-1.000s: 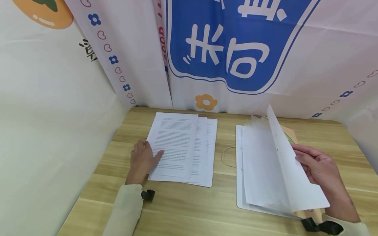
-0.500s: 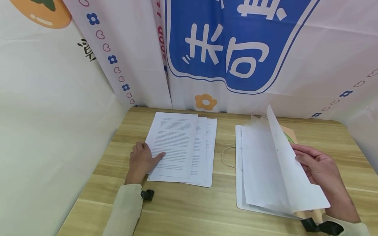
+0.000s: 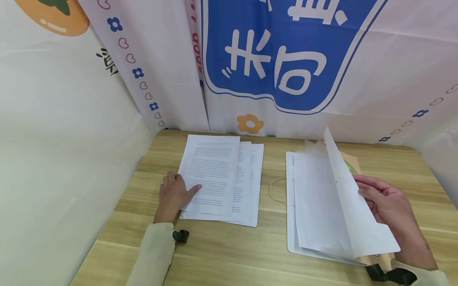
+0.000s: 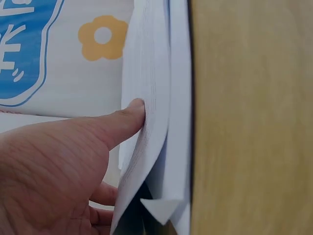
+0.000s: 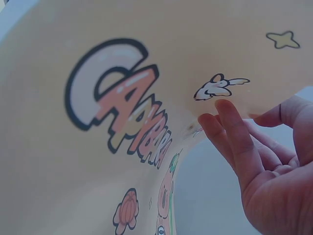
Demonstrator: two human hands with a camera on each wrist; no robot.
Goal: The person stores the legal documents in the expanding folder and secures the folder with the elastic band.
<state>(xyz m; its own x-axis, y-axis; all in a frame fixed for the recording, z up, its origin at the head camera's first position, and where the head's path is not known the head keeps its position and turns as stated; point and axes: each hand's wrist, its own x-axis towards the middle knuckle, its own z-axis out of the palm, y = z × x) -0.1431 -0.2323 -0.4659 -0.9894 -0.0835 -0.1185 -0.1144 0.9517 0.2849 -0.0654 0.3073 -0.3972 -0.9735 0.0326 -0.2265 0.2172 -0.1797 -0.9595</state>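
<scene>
My left hand (image 3: 173, 194) is at the left edge of a fanned stack of printed sheets (image 3: 245, 186). Its thumb lies on the top printed sheet (image 3: 211, 171), whose edge bends up between thumb and fingers in the left wrist view. On the right, a file folder (image 3: 290, 206) lies spread, white inside. My right hand (image 3: 384, 198) pinches the raised cover (image 3: 348, 198) by its outer edge, thumb on the inner side. The cover's tan outside, with cartoon lettering (image 5: 117, 93), shows in the right wrist view. White papers (image 3: 316, 198) lie inside the folder.
A thin elastic loop (image 3: 270, 190) sticks out from the folder's left side. Both lie on a wooden table (image 3: 222, 250). Printed cloth (image 3: 171, 59) hangs behind the table's back edge and along its left side.
My left thumb has slid slightly inward over the top sheet, and that sheet has shifted a little toward the back. My right hand keeps the folder cover raised in the same place.
</scene>
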